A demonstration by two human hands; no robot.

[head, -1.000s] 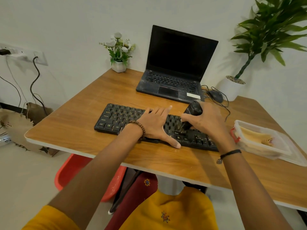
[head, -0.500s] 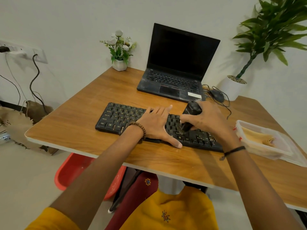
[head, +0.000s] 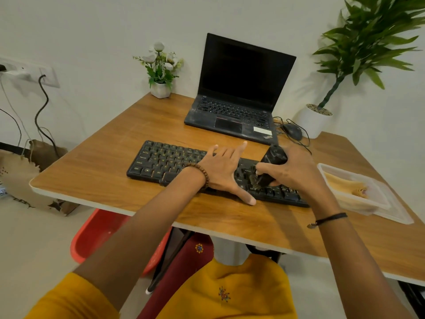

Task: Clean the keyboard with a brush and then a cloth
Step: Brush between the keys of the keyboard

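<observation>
A black keyboard (head: pixel 170 161) lies across the middle of the wooden desk (head: pixel 110 162). My left hand (head: pixel 224 169) rests flat on its middle keys, fingers straight and spread, thumb reaching the front edge. My right hand (head: pixel 296 171) grips a stubby black brush (head: pixel 272 161), tilted, with its bristles down on the keys right of centre. A folded yellow cloth (head: pixel 349 186) lies in a clear plastic tray (head: pixel 388 203) at the desk's right edge, beside my right wrist.
An open black laptop (head: pixel 239 88) stands behind the keyboard, with a wired mouse (head: pixel 292 131) to its right. A small flower pot (head: pixel 161 88) and a large potted plant (head: pixel 319 118) stand at the back. A red chair (head: pixel 101 233) sits below the desk.
The brush and my right hand have shifted slightly along the keys. My left hand stays flat on the keyboard. The camera has tilted a little.
</observation>
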